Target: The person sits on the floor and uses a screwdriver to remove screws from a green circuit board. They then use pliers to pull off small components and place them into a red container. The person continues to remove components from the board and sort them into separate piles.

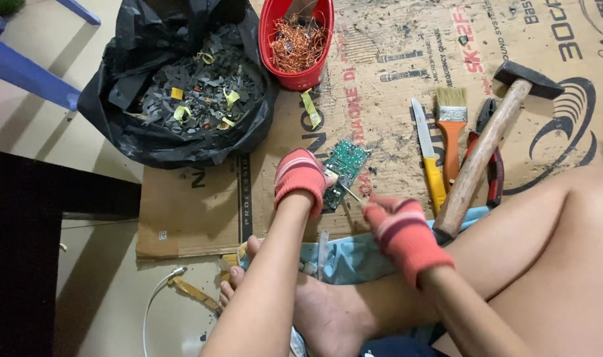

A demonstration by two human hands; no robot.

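My left hand [300, 180], in a red knitted glove, grips the lower end of a green circuit board [346, 162] that rests on the cardboard sheet [387, 73]. My right hand [399, 228], also in a red glove, is closed on a thin metal tool [350, 192] whose tip touches the board's near edge. Both forearms reach out over my bare foot.
A black bag [116, 92] of dark plastic scraps and a red tub [272, 39] of copper wire stand at the back. To the right lie a yellow-handled knife [431, 162], a paintbrush [451, 129], red pliers [494, 173] and a hammer [492, 142]. A white cable [157, 291] lies on the floor.
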